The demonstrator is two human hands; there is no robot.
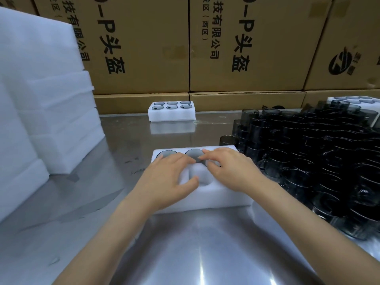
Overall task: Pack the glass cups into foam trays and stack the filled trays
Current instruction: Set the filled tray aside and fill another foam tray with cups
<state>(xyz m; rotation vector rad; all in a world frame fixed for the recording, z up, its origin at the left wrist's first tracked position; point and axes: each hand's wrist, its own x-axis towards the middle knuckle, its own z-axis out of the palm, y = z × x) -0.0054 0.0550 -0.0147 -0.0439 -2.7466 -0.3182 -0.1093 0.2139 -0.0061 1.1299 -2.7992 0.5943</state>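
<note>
A white foam tray [218, 199] lies on the steel table in front of me. Dark glass cups [193, 154] sit in its far row of holes, and the near middle hole [202, 177] shows bare foam. My left hand [166, 179] lies over the tray's left side with fingers spread and relaxed. My right hand [230, 167] lies over the right side, its fingertips on the rim of the far middle cup. Neither hand grips anything. A mass of loose smoky glass cups [312, 153] crowds the table to the right.
A filled foam tray [171, 116] stands at the table's back. Stacks of bare foam trays [45, 112] rise on the left. Another filled tray [353, 100] shows at the far right behind the cups. Printed cardboard boxes [246, 48] wall the back.
</note>
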